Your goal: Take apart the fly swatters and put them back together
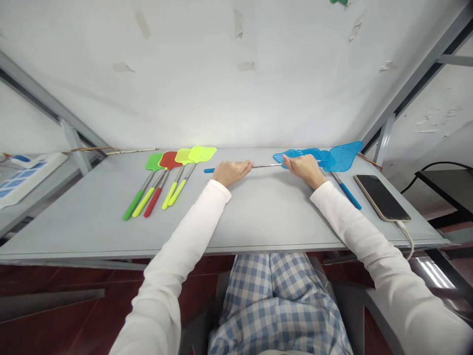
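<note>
A blue fly swatter [345,157] with an extended metal rod lies crosswise between my hands, its mesh head at the right. My left hand [232,172] is closed round it near the handle, whose blue tip shows at the left. Closed on the rod nearer the head is my right hand [303,169]. Behind that hand rest more blue fly swatters [290,154], partly hidden, with one blue handle [350,196] sticking out toward me. Over on the left, several fly swatters lie side by side: a green one [135,202], a red one [170,159] and yellow ones [202,153].
A phone [382,197] with a white cable [407,235] plugged in lies on the grey table [258,217] at the right. A white and blue power strip [29,177] is at the far left. Metal frame posts [75,145] flank the table, and a wall rises behind it.
</note>
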Tool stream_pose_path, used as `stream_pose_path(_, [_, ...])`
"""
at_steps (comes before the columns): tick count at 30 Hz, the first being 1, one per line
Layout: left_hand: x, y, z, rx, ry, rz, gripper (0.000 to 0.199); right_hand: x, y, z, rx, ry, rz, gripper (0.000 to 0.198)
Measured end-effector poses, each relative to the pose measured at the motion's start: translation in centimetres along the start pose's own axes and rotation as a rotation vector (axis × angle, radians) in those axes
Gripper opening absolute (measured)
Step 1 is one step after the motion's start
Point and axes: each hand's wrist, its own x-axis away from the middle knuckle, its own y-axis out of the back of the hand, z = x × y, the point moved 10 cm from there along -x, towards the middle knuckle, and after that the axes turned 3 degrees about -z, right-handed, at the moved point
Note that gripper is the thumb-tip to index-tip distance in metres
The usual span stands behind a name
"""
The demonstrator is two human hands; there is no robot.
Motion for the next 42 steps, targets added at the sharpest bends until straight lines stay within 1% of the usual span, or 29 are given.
stream_pose_path(2, [-0.1, 0.3, 1.9, -0.01, 0.021, -0.012, 0.047, -0.2, -0.2, -1.8, 0.028, -0.032, -0.003, 0.065])
stream_pose_path(4, [0.0, 0.9, 4.4, -0.013, 0.046, -0.036, 0.046, -0.3, -0.2, -3.9, 0.051, -0.077, -0.004, 0.065])
stream_pose_path(7, [1.0, 2.4, 8.5, -0.021, 0.082, -0.089, 0.045, -0.2, 0.0, -7.0, 0.073, -0.157, -0.019, 0.064])
stream_pose_path(9, [2.0, 3.7, 11.1, -0.008, 0.126, -0.158, 0.048, -0.1, 0.3, -8.7, 0.079, -0.192, -0.049, 0.063])
stream_pose_path(11, [2.9, 4.6, 13.1, -0.031, 0.188, -0.198, 0.049, 0.0, 0.5, -9.6, 0.083, -0.201, -0.074, 0.063])
stream_pose_path(14, [3.3, 4.5, 14.2, -0.102, 0.255, -0.167, 0.05, 0.1, 0.5, -9.5, 0.081, -0.176, -0.089, 0.063])
stream_pose_path(17, [3.0, 3.6, 14.3, -0.161, 0.31, -0.093, 0.049, 0.2, 0.7, -8.7, 0.063, -0.14, -0.089, 0.063])
stream_pose_path(19, [2.7, 3.2, 14.1, -0.172, 0.334, -0.063, 0.049, 0.4, 1.2, -8.6, 0.05, -0.147, -0.094, 0.063])
stream_pose_path(23, [2.6, 2.8, 14.0, -0.164, 0.382, -0.023, 0.049, 0.7, 2.1, -9.8, 0.042, -0.248, -0.144, 0.064])
stream_pose_path(25, [2.8, 2.5, 14.6, -0.163, 0.44, -0.002, 0.05, 0.8, 1.8, -10.8, 0.051, -0.3, -0.129, 0.066])
stream_pose_path(28, [3.0, 1.9, 15.1, -0.163, 0.495, 0.058, 0.05, 0.9, 0.7, -11.7, 0.065, -0.337, -0.055, 0.068])
stream_pose_path(30, [3.0, 1.6, 15.1, -0.167, 0.521, 0.092, 0.052, 0.9, 0.3, -11.8, 0.067, -0.345, -0.025, 0.068])
stream_pose_path(32, [2.8, 1.8, 14.8, -0.173, 0.558, 0.093, 0.054, 0.8, 0.2, -11.4, 0.059, -0.347, -0.015, 0.069])
stream_pose_path(35, [2.0, 2.1, 13.1, -0.154, 0.562, 0.062, 0.055, 0.3, 0.2, -9.3, 0.034, -0.288, -0.002, 0.067])
stream_pose_path(39, [0.7, 2.3, 9.1, -0.091, 0.497, -0.037, 0.052, -0.1, 0.6, -5.1, 0.013, -0.182, -0.024, 0.065])
stream_pose_path(42, [0.3, 1.7, 6.0, -0.036, 0.457, -0.035, 0.05, 0.1, 1.1, -1.9, -0.007, -0.119, -0.039, 0.064])
